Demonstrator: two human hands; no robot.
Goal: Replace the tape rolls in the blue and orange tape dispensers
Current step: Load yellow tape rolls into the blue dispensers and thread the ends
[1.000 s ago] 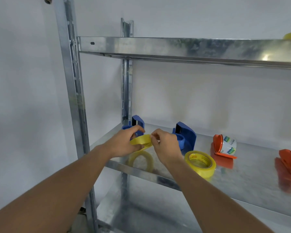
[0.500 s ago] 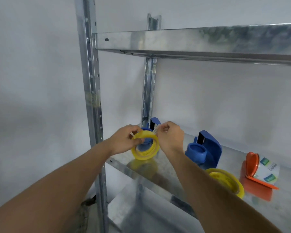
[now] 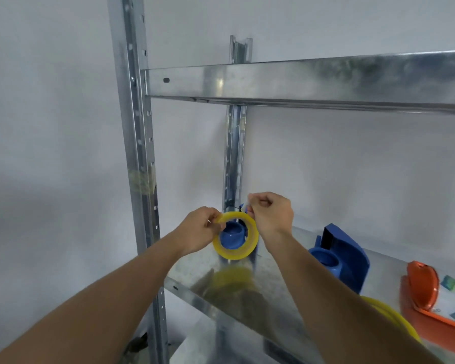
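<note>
Yellow see-through tape roll point(image 3: 234, 236) is pinched by both hands, left hand point(image 3: 200, 232) and right hand point(image 3: 271, 216), above the shiny metal shelf point(image 3: 195, 279).

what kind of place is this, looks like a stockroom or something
Probably a storeroom or a workshop corner, though little of the room shows. A bare galvanised metal shelving rack with slotted uprights stands against a plain white wall, and its shelf holds only tape supplies: blue tape dispensers and yellow tape rolls.

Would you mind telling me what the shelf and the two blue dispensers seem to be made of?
The shelf looks like galvanized steel: grey, mottled, semi-glossy, mirroring the yellow tape roll. The blue dispensers look like moulded plastic: solid colour, smooth, soft sheen, rounded hub.
</note>
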